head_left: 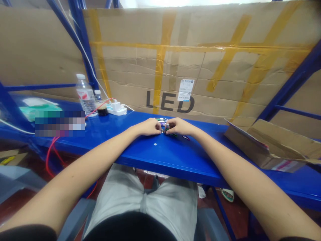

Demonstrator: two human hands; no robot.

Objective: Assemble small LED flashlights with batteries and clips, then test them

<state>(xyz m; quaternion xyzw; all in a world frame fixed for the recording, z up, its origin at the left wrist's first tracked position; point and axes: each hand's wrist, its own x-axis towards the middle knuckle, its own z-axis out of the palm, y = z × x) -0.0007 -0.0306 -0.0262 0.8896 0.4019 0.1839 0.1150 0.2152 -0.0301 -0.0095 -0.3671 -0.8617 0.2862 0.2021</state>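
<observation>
Both my hands rest on the blue table (160, 154) near its far side, fingertips nearly meeting. My left hand (149, 127) is closed, its fingers pinched on a small component with coloured wires (164, 129). My right hand (178, 127) is closed too and pinches the same small part from the other side. Thin green and red wires (184, 136) trail out onto the table beside my right hand. More small parts (159, 119) lie just behind my fingers. What exactly the part is stays too small to tell.
An open cardboard box (271, 147) lies on the table at the right. At the left stand a water bottle (85, 95), a small dark cup (102, 107) and a white power strip (116, 108) with a red cable. A taped cardboard wall marked LED (170, 100) backs the table.
</observation>
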